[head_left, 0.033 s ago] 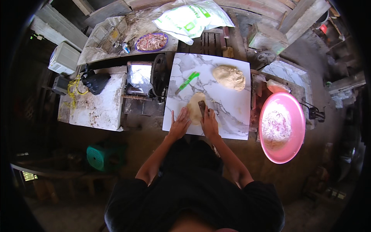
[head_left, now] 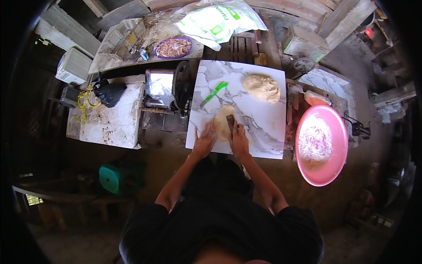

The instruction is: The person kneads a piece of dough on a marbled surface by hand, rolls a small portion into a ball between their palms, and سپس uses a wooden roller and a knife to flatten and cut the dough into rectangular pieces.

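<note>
Flat dough (head_left: 222, 115), pale and roughly oval, lies near the front of a white marble-patterned board (head_left: 266, 136). My left hand (head_left: 204, 140) rests at its left edge with the fingers stretched out. At the dough's right side, my right hand (head_left: 239, 141) grips a short, dark brown flat bar (head_left: 230, 121), whose far end lies over the dough. The bar's exact kind is unclear. Farther back on the board are a green-handled cutter (head_left: 215, 93), set slantwise, and a large lump of dough (head_left: 262, 89) at the right.
A pink basin (head_left: 341, 156) with white powder stands right of the board. On the left are a machine wheel (head_left: 182, 88), a worktable (head_left: 116, 127) and a black bag (head_left: 108, 93). Behind are a purple-rimmed plate (head_left: 190, 47) and a white-green sack (head_left: 220, 24). A green stool (head_left: 110, 178) stands lower left.
</note>
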The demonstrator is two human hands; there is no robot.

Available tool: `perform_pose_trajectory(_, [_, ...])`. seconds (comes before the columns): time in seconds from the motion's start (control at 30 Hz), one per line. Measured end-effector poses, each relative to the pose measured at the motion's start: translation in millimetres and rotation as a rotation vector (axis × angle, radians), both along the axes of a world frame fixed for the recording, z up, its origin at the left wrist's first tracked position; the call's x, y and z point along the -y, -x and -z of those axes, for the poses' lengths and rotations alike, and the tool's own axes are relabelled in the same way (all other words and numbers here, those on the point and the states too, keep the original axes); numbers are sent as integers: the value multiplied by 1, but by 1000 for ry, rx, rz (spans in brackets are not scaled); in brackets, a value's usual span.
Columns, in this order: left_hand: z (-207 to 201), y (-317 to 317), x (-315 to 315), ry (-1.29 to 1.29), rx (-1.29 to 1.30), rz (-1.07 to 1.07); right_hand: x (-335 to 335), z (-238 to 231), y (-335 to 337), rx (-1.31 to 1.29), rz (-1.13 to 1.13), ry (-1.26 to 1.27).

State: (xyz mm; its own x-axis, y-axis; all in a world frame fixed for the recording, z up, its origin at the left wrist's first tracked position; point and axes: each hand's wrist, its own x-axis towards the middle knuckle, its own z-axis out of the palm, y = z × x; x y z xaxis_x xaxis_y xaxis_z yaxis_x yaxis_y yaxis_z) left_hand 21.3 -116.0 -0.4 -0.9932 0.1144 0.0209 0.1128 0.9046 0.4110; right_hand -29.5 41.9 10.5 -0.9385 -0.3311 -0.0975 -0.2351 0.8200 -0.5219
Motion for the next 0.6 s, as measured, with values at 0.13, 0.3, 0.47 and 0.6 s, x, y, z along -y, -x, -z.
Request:
perform_pose_trajectory(0.13, [4,-4,11,-188,13,-181,4,1,-8,-14,104,-18])
perform_pose_trajectory(0.3, [-1,-7,16,-282,-14,-253,8,5,-16,-3,248,-111])
perform_pose_trajectory(0.47, [1,-11,20,-308,-28,-203,22,15,-16,-175,341,-263])
perform_pose_trajectory(0.6, [-1,-9,10,-238,-89,-136,29,14,-11,-202,258,-226])
